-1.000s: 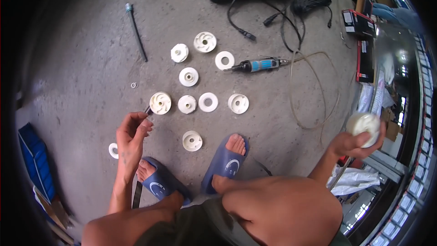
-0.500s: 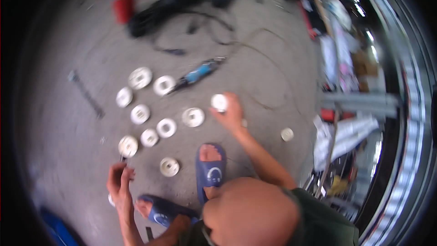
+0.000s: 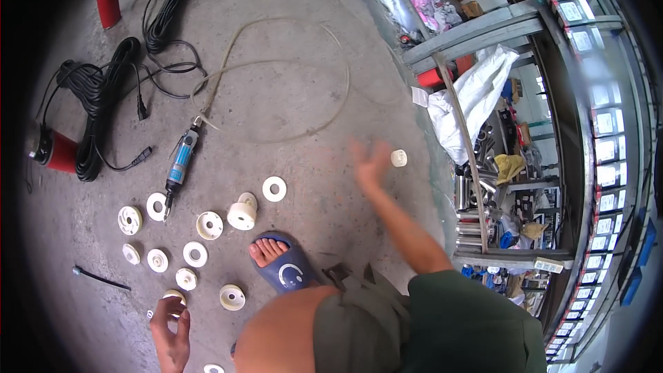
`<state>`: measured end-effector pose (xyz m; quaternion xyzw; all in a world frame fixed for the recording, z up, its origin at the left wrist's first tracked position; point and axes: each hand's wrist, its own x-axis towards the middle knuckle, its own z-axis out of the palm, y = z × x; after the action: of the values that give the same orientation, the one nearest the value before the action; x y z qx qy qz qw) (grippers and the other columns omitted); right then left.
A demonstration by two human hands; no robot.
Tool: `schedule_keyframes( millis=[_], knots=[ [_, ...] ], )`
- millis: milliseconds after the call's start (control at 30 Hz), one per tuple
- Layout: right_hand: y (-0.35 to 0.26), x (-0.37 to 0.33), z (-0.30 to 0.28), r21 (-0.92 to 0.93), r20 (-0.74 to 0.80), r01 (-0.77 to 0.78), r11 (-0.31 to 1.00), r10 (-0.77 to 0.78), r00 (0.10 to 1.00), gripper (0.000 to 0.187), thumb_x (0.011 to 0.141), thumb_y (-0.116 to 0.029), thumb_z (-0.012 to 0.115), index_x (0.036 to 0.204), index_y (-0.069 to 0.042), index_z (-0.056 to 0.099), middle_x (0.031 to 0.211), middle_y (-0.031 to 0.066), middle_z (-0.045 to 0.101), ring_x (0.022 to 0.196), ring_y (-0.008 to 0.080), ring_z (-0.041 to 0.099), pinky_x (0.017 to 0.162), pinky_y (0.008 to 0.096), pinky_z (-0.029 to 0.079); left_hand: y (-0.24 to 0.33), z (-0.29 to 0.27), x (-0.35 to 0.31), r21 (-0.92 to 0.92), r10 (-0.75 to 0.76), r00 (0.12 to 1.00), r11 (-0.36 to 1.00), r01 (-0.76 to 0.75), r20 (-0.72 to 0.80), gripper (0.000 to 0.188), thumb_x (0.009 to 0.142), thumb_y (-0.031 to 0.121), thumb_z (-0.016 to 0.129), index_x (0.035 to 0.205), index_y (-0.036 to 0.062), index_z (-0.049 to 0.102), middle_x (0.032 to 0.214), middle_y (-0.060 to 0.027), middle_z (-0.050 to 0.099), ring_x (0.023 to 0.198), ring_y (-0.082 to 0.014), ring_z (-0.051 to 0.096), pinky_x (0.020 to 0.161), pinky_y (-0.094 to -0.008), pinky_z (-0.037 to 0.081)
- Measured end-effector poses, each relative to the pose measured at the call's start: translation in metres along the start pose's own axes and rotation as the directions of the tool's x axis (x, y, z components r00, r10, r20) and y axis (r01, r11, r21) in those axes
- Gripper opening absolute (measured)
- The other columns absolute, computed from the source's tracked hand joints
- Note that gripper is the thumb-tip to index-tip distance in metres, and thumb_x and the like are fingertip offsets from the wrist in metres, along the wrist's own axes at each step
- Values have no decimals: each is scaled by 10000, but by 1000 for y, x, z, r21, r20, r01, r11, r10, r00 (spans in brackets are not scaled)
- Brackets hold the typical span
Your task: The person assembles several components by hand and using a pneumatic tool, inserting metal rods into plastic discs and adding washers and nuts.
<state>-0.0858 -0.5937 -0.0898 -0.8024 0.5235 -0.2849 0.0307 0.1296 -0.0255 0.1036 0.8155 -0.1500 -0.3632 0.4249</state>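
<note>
My right hand (image 3: 371, 162), smeared by motion, has its fingers apart just left of a small cream round plastic piece (image 3: 398, 158) on the floor. Nothing shows in it. My left hand (image 3: 170, 335) is low at the left with its fingers loosely bent and the thumb apart. Its fingertips overlap a cream disc (image 3: 174, 295); whether they touch it I cannot tell. A white cup-shaped plastic part (image 3: 241, 217) stands on the floor between the hands. Around it lie a flat white ring (image 3: 274, 188), a slotted disc (image 3: 209, 225), a dished disc (image 3: 232, 297) and several more round pieces.
A blue air grinder (image 3: 181, 160) with a thin hose (image 3: 349, 76) lies ahead. Coiled black cables (image 3: 103, 97) and red canisters (image 3: 61, 152) are at the far left. A short black rod (image 3: 103, 278) lies left. Metal shelving (image 3: 476, 31) with a white sack (image 3: 463, 117) stands right.
My right hand has let go of the white cup-shaped part, which now stands on the floor, and has moved right toward the small cream piece. The view has swung to the right.
</note>
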Motion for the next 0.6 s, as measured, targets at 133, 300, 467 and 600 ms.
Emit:
schedule_keyframes(
  millis=[133,300,467,600],
  knots=[
    [265,188,-104,-509,229,284,813,-190,955,741,941,-491,713,1395,77,570,1397,310,592,1363,488,501,1188,565,346,-35,-13,14,-38,34,999,999,-34,-20,144,904,-18,670,1046,-44,669,923,-134,722,811,-219,678,722,-337,521],
    [190,117,-31,-204,604,-39,978,157,782,754,896,-377,823,1437,44,508,1386,235,615,1241,370,626,1053,483,513,-58,-56,-17,107,-189,965,972,210,-181,199,928,30,668,1114,-39,651,963,-140,728,850,-220,676,757,-349,529],
    [-22,30,-28,518,761,-462,720,-141,633,809,831,-200,876,1469,-35,408,1257,99,633,1168,247,643,1044,437,520,-63,-50,-53,-38,-242,899,969,245,-365,175,984,103,650,1112,-15,653,927,-108,714,855,-183,664,781,-339,526],
    [-189,-11,-92,694,707,-569,442,-565,424,835,808,-69,826,1508,-34,372,1396,131,564,1308,247,567,1139,420,453,-66,-7,-50,-253,-238,892,956,146,-384,167,980,84,666,1108,-22,655,922,-95,726,842,-163,672,752,-330,525]
  ],
)
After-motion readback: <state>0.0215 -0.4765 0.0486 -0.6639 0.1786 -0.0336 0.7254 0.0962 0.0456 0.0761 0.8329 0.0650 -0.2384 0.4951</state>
